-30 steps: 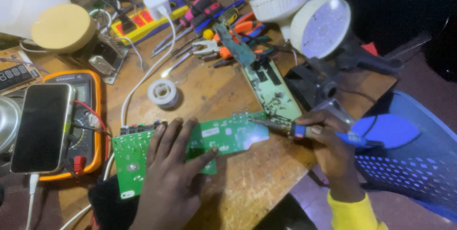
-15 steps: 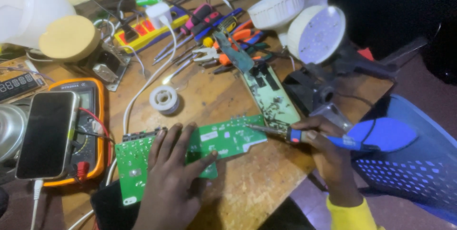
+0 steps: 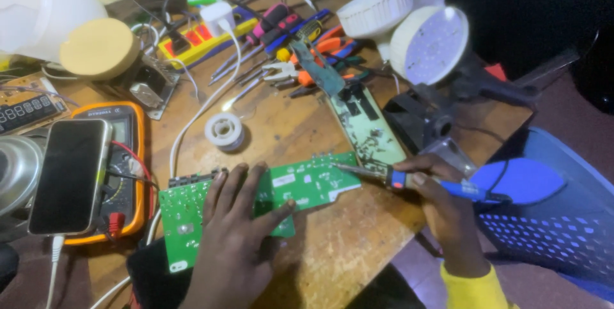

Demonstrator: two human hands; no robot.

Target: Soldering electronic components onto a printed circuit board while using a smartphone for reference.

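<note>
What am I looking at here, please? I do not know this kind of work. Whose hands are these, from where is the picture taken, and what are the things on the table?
The picture comes from a camera worn on a person's head, looking down at that person's own two bare hands over a wooden table.

The left hand lies flat on a green circuit board and presses it onto the table. The right hand holds a blue-handled soldering iron like a pen, with the metal tip at the right part of the board.

Around them: a small spool of solder wire, a second, long narrow circuit board, a heap of pliers and screwdrivers, a yellow power strip, an orange multimeter with a dark phone lying on it, and round white lamps. A blue plastic chair stands at the right.
</note>
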